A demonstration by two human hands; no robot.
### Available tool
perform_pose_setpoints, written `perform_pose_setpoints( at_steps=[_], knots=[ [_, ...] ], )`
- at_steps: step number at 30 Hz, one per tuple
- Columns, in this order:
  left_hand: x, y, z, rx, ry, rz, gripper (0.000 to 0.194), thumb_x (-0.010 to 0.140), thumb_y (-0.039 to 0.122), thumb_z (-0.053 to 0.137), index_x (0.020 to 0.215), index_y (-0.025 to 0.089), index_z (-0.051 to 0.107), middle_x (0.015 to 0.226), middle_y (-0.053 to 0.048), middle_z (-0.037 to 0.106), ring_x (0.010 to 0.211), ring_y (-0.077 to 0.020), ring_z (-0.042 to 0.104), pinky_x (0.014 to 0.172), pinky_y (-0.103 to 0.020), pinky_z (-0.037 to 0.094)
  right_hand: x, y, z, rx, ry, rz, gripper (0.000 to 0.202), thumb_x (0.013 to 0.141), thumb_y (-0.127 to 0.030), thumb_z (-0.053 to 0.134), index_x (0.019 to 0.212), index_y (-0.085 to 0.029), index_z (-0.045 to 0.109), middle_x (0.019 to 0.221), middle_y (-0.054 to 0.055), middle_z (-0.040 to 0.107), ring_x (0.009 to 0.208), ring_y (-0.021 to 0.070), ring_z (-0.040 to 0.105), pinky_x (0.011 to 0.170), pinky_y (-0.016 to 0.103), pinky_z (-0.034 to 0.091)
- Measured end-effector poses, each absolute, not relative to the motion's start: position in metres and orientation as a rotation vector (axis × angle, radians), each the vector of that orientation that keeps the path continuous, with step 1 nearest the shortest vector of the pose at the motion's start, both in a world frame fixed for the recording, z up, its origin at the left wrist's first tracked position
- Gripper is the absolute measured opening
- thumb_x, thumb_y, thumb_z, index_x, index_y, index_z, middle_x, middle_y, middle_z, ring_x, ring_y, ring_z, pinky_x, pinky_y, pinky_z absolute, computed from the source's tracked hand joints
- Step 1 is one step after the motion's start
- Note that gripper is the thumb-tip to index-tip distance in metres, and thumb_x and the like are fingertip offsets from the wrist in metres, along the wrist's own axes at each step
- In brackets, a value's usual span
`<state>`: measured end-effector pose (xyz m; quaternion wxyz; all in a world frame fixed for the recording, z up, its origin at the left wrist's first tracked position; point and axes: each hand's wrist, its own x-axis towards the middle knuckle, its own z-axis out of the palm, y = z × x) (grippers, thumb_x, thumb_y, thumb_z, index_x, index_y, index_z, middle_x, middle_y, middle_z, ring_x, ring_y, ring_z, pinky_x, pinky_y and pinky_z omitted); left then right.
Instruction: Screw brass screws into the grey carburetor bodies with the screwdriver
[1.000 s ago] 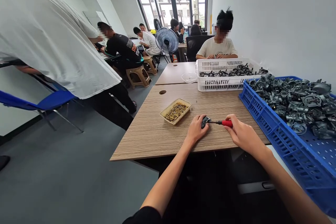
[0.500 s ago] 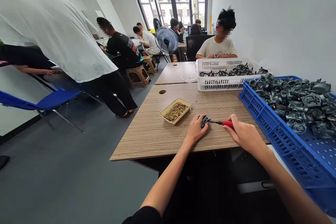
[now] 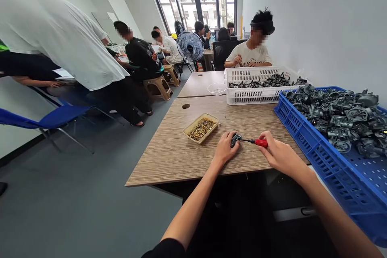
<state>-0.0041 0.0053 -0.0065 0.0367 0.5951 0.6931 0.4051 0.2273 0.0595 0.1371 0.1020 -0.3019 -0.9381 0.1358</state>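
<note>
My left hand [image 3: 225, 148] is closed around a small dark grey metal part [image 3: 235, 140], which looks like a carburetor body, and steadies it on the wood-grain table [image 3: 169, 157]. From the right, my right hand [image 3: 278, 154] grips the red handle of a screwdriver [image 3: 261, 142]. The screwdriver lies nearly level, its shaft pointing left and its tip at the metal part. Whether the tip sits in a screw is too small to tell. Just beyond my left hand stands a cream tray [image 3: 188, 133] holding many small brass-coloured pieces.
A blue crate [image 3: 302, 141] heaped with carburetors stands at the right. Behind it is a white basket [image 3: 242, 97] of dark parts, with a co-worker [image 3: 249, 54] seated beyond. Tiny loose pieces lie near the tray. A standing person [image 3: 60, 40] is at the left, by a blue chair [image 3: 63, 117].
My hands, the screwdriver and the metal part look nearly unchanged. The co-worker across the table has raised one hand. The standing person at the left has shifted slightly.
</note>
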Motion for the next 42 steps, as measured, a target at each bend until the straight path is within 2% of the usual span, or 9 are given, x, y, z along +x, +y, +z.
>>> perform_pose_setpoints(
  at_steps=[4, 10, 12, 15, 21, 27, 33, 39, 42],
  knots=[
    [-0.0043, 0.0057, -0.0069, 1.838, 2.132, 1.241, 0.039, 0.094, 0.025, 0.058, 0.134, 0.023, 0.056, 0.124, -0.008, 0.065, 0.12, -0.0253, 0.061, 0.107, -0.041, 0.05, 0.226, 0.0593, 0.1371, -1.043, -2.775, 0.33, 0.02, 0.107, -0.042, 0.038, 0.109, -0.023, 0.043, 0.091, 0.008, 0.075, 0.083, 0.0295, 0.074, 0.062, 0.031, 0.039],
    [-0.0048, 0.0064, -0.0078, 1.848, 2.141, 1.239, 0.04, 0.094, 0.024, 0.058, 0.134, 0.024, 0.056, 0.124, -0.007, 0.065, 0.119, -0.0246, 0.061, 0.106, -0.039, 0.05, 0.2279, 0.0599, 0.1377, -0.876, -2.75, 0.51, 0.015, 0.105, -0.033, 0.043, 0.117, -0.025, 0.041, 0.114, 0.009, 0.075, 0.099, 0.0257, 0.074, 0.072, 0.03, 0.045],
    [-0.0048, 0.0063, -0.0078, 1.847, 2.144, 1.237, 0.04, 0.094, 0.024, 0.058, 0.134, 0.024, 0.056, 0.124, -0.008, 0.065, 0.119, -0.0247, 0.061, 0.106, -0.039, 0.05, 0.2265, 0.0601, 0.1381, -0.986, -2.768, 0.444, 0.013, 0.106, -0.036, 0.04, 0.112, -0.024, 0.042, 0.101, 0.009, 0.076, 0.09, 0.0267, 0.075, 0.066, 0.029, 0.042],
    [-0.0046, 0.0059, -0.0074, 1.839, 2.142, 1.234, 0.039, 0.094, 0.025, 0.058, 0.134, 0.024, 0.056, 0.125, -0.008, 0.065, 0.12, -0.025, 0.061, 0.106, -0.04, 0.05, 0.2254, 0.061, 0.1385, -1.146, -2.776, 0.336, 0.023, 0.107, -0.044, 0.036, 0.109, -0.022, 0.043, 0.084, 0.008, 0.073, 0.079, 0.0292, 0.074, 0.06, 0.03, 0.037],
    [-0.0045, 0.0051, -0.0063, 1.834, 2.137, 1.237, 0.04, 0.094, 0.025, 0.058, 0.134, 0.024, 0.056, 0.126, -0.007, 0.065, 0.12, -0.0248, 0.061, 0.106, -0.04, 0.05, 0.2286, 0.0601, 0.139, -0.903, -2.749, 0.506, 0.013, 0.105, -0.033, 0.041, 0.115, -0.025, 0.041, 0.108, 0.008, 0.075, 0.094, 0.0256, 0.074, 0.07, 0.029, 0.043],
    [-0.0043, 0.0047, -0.0055, 1.822, 2.131, 1.227, 0.04, 0.093, 0.025, 0.057, 0.134, 0.024, 0.056, 0.127, -0.008, 0.064, 0.121, -0.0253, 0.06, 0.107, -0.04, 0.049, 0.225, 0.0589, 0.1398, -1.138, -2.778, 0.336, 0.021, 0.107, -0.042, 0.038, 0.109, -0.022, 0.043, 0.086, 0.008, 0.074, 0.08, 0.0292, 0.074, 0.06, 0.03, 0.035],
    [-0.0044, 0.0051, -0.0061, 1.82, 2.119, 1.231, 0.042, 0.093, 0.024, 0.058, 0.134, 0.024, 0.055, 0.127, -0.008, 0.064, 0.121, -0.0254, 0.06, 0.108, -0.04, 0.049, 0.2279, 0.0593, 0.1406, -0.947, -2.773, 0.455, 0.012, 0.105, -0.034, 0.041, 0.113, -0.024, 0.041, 0.102, 0.007, 0.075, 0.089, 0.0266, 0.074, 0.066, 0.029, 0.039],
    [-0.0048, 0.0051, -0.0062, 1.813, 2.115, 1.233, 0.042, 0.093, 0.025, 0.058, 0.134, 0.025, 0.056, 0.127, -0.008, 0.064, 0.122, -0.0256, 0.06, 0.108, -0.041, 0.049, 0.2227, 0.0563, 0.1382, -1.149, -2.788, 0.22, 0.019, 0.106, -0.041, 0.04, 0.109, -0.022, 0.043, 0.08, 0.008, 0.073, 0.074, 0.0281, 0.073, 0.056, 0.03, 0.03],
    [-0.0048, 0.0052, -0.0061, 1.814, 2.117, 1.229, 0.042, 0.092, 0.025, 0.058, 0.135, 0.024, 0.056, 0.127, -0.008, 0.064, 0.121, -0.0254, 0.06, 0.107, -0.04, 0.049, 0.2247, 0.0573, 0.1374, -1.036, -2.774, 0.318, 0.018, 0.106, -0.04, 0.041, 0.112, -0.023, 0.043, 0.088, 0.007, 0.075, 0.081, 0.0268, 0.074, 0.06, 0.029, 0.036]
  ],
)
